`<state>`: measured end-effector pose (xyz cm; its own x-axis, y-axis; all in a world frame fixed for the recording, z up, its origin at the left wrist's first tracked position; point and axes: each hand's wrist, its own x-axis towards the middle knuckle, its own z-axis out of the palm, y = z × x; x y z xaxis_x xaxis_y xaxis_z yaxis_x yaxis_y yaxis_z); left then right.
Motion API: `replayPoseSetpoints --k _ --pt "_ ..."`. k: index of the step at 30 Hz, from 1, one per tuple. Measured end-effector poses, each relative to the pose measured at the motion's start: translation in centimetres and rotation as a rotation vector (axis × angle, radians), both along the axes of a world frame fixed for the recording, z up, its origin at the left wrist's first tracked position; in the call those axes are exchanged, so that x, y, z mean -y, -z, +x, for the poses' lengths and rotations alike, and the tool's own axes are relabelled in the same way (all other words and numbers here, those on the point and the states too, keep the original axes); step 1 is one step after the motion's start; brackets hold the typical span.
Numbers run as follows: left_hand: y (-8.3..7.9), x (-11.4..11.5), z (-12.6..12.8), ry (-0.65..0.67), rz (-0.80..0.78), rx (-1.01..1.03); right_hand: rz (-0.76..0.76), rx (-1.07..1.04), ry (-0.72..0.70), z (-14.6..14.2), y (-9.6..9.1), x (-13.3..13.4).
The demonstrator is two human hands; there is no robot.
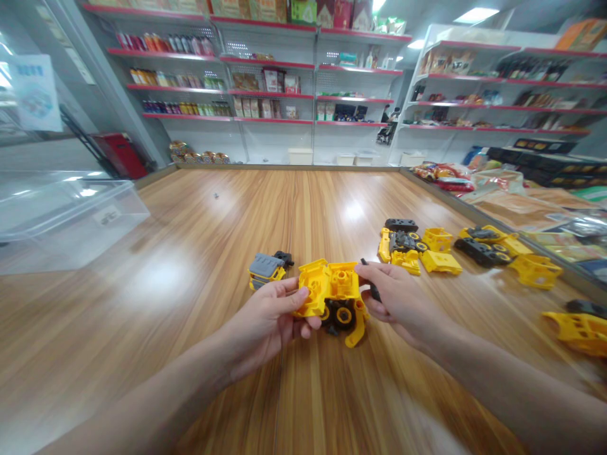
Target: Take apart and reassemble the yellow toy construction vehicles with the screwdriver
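A yellow toy vehicle body (pixel 332 289) with black wheels is held above the wooden table (pixel 190 265) between both my hands. My left hand (pixel 270 322) grips its left side, thumb on top and fingers curled beneath. My right hand (pixel 396 300) closes on its right side, and a small black part (pixel 372 287) shows between its fingers. Just behind my left hand a grey and yellow toy piece (pixel 266 268) lies on the table.
Several yellow and black toy parts (pixel 417 248) lie to the right, with more toy pieces (pixel 502 253) further right and one yellow toy part (pixel 578 328) at the edge. A clear plastic bin (pixel 61 215) stands at the left. Stocked shop shelves (pixel 284 82) line the back.
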<state>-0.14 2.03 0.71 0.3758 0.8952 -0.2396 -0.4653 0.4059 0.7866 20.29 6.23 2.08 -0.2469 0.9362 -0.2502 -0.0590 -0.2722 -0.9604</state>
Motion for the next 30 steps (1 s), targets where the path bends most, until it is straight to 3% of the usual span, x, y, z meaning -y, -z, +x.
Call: replayPoseSetpoints --k 5,15,23,27,30 --pt "-0.8 -0.1 0.1 -0.167 0.081 -0.187 0.066 -0.115 0.052 0.3 0.0 -0.2" --pt "0.6 -0.2 -1.3 -0.510 0.528 -0.853 0.108 -0.093 0.048 0.1 0.0 0.0" --pt "0.2 -0.1 -1.5 -0.532 0.775 -1.294 0.200 -0.048 0.061 0.0 -0.3 0.2" --pt "0.7 -0.3 -1.6 -0.433 0.845 -1.528 0.267 -0.021 0.062 0.0 -0.3 0.3" --pt "1.0 -0.3 -1.5 -0.349 0.827 -1.579 0.274 -0.015 0.053 0.0 -0.2 0.3"
